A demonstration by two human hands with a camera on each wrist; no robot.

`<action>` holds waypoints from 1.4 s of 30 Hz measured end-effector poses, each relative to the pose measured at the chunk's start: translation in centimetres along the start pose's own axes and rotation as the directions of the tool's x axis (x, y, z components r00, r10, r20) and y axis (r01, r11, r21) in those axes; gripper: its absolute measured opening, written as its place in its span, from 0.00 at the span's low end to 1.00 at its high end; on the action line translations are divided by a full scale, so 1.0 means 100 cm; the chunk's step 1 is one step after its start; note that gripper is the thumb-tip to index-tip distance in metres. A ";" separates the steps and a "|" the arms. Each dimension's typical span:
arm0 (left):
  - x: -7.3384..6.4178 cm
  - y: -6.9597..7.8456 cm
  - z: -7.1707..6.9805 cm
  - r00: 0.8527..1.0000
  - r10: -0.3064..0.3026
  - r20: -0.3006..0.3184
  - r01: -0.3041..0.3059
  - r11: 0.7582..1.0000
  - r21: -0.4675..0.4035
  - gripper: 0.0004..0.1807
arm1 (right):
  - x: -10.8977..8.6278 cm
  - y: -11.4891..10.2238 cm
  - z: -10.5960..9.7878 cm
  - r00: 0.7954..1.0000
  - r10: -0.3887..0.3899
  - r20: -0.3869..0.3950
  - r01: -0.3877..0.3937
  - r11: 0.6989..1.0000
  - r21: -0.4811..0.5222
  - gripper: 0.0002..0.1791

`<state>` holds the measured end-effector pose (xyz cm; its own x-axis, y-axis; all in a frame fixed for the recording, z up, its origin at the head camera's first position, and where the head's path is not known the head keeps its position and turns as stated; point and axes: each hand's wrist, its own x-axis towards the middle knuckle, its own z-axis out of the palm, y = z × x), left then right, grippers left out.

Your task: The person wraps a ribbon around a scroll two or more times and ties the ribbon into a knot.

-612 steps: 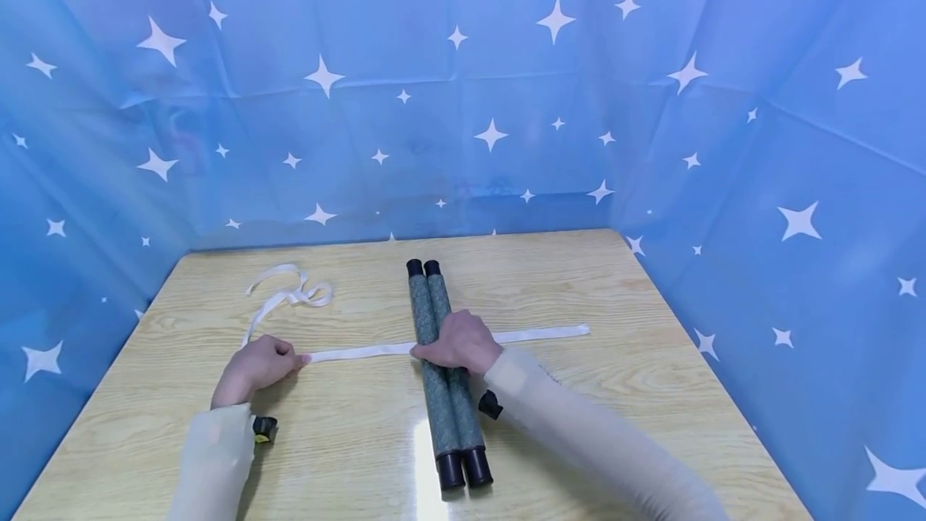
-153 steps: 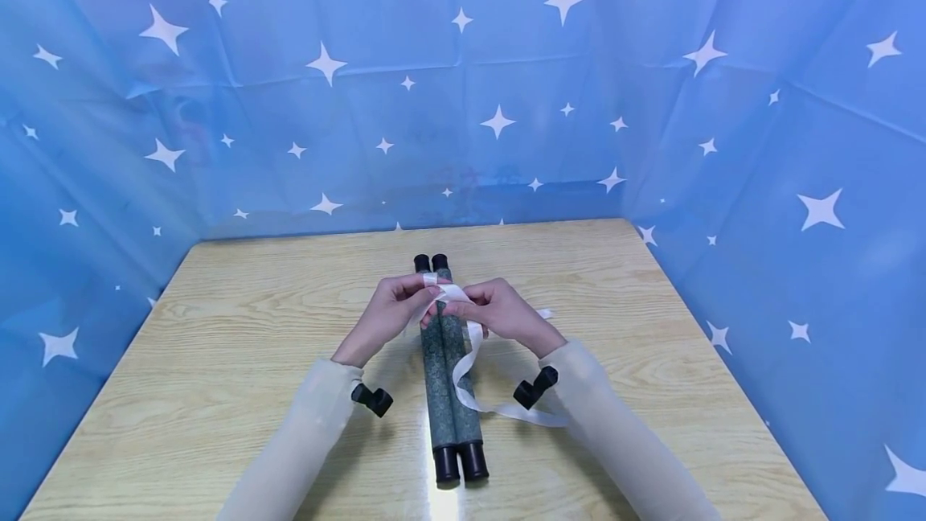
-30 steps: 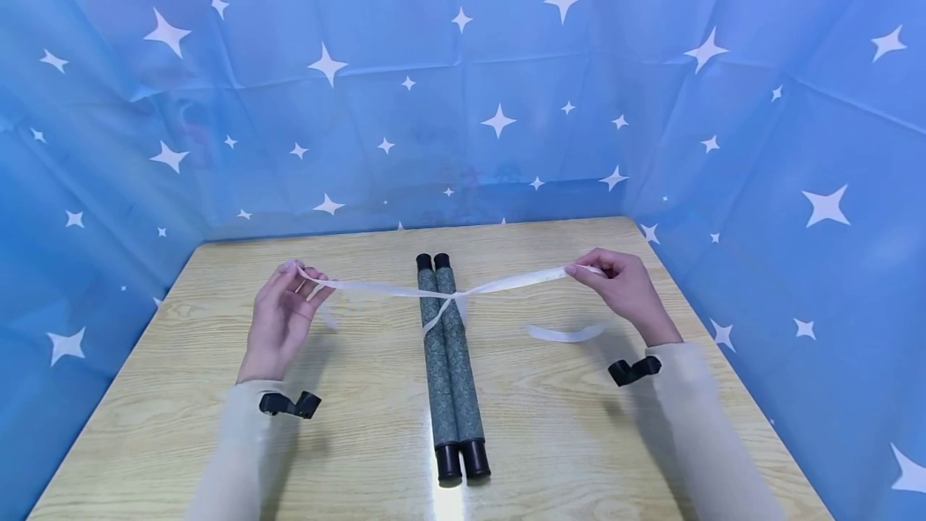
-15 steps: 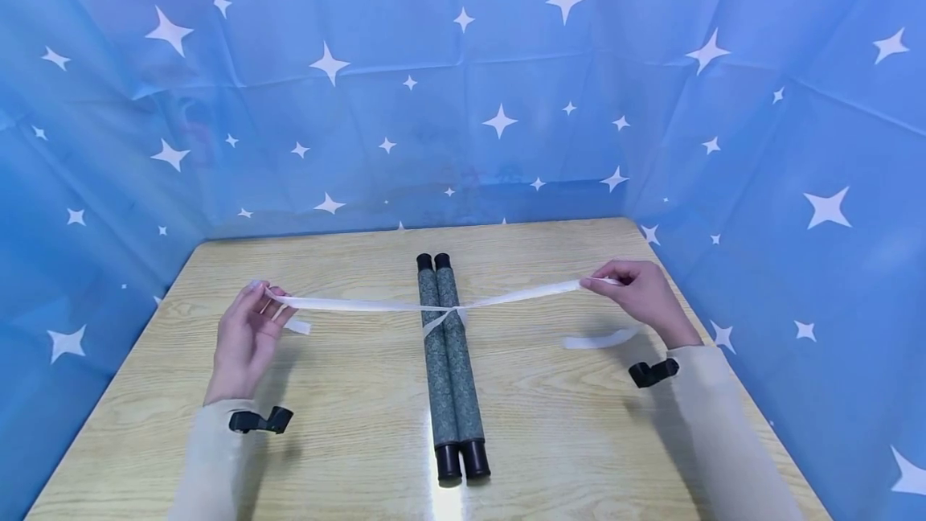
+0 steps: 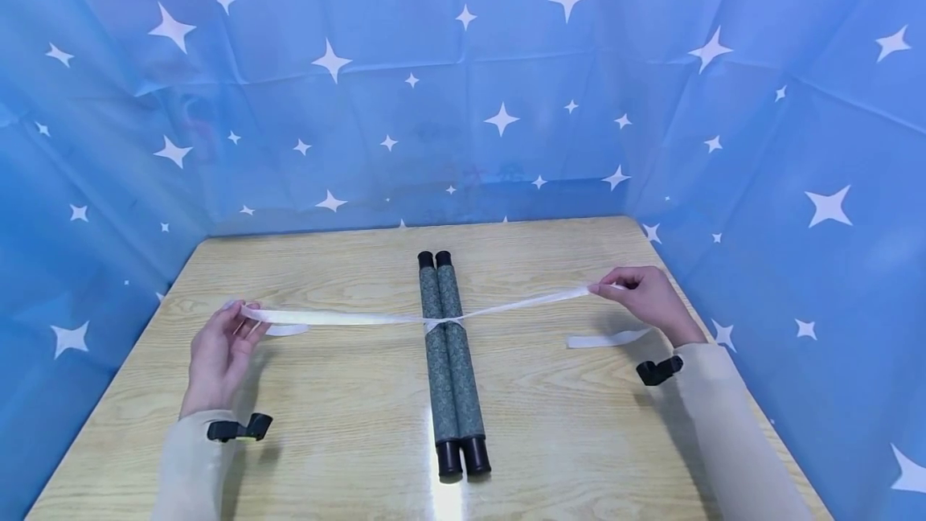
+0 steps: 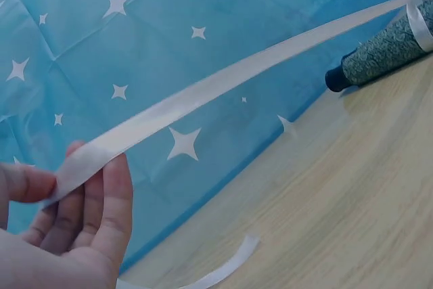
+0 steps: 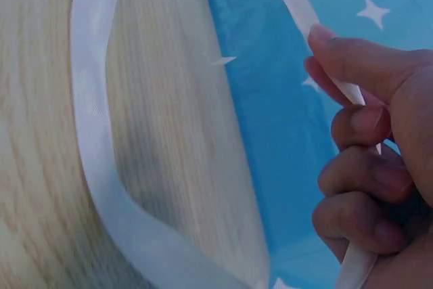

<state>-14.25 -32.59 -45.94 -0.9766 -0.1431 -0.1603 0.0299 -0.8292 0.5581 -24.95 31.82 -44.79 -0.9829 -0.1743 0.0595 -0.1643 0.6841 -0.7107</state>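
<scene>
A scroll (image 5: 466, 392) in two green patterned rolls with black end knobs lies lengthwise on the table. A white ribbon (image 5: 340, 318) goes round both rolls and crosses on top at a small knot or twist. My left hand (image 5: 220, 356) pinches one end of it between thumb and fingertips, its other fingers loosely bent. On the far right, my right hand (image 5: 647, 304) pinches the other end, fingers curled in the right wrist view. Both lengths are stretched nearly straight above the table. Loose tails of ribbon (image 7: 91, 99) hang past each hand to the tabletop.
The wood-grain table (image 5: 347, 424) carries the scroll at its middle. A blue curtain (image 5: 405, 119) with white stars stands behind it and along both sides. Each wrist wears a small black camera (image 5: 240, 428).
At first the ribbon lay flat under the scroll; later both hands worked together above it. Over the last second the hands drew apart and lower, bringing the crossing down onto the rolls.
</scene>
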 end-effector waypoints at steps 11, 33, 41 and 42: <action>-0.001 0.000 -0.008 0.973 -0.039 -0.230 0.064 0.993 0.102 0.11 | 0.001 0.015 0.005 0.999 0.031 0.018 -0.030 0.999 -0.041 0.23; -0.008 0.013 -0.021 0.883 0.089 -0.461 0.011 0.978 0.209 0.11 | -0.014 0.038 -0.030 0.987 0.102 -0.121 -0.117 0.986 -0.119 0.25; -0.007 0.034 -0.032 0.774 0.201 -0.600 0.058 0.922 0.383 0.03 | -0.026 0.049 -0.049 0.977 0.065 -0.203 -0.115 0.962 -0.246 0.22; -0.005 0.035 -0.034 0.768 0.216 -0.603 0.064 0.911 0.407 0.04 | -0.026 0.051 -0.050 0.977 0.061 -0.205 -0.114 0.959 -0.258 0.21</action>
<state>-12.98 -37.26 -46.63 -0.6149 -0.6149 -0.4937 -0.1218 -0.5445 0.8298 -23.67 39.29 -45.12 -0.9873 0.0164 0.1580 -0.0670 0.8588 -0.5079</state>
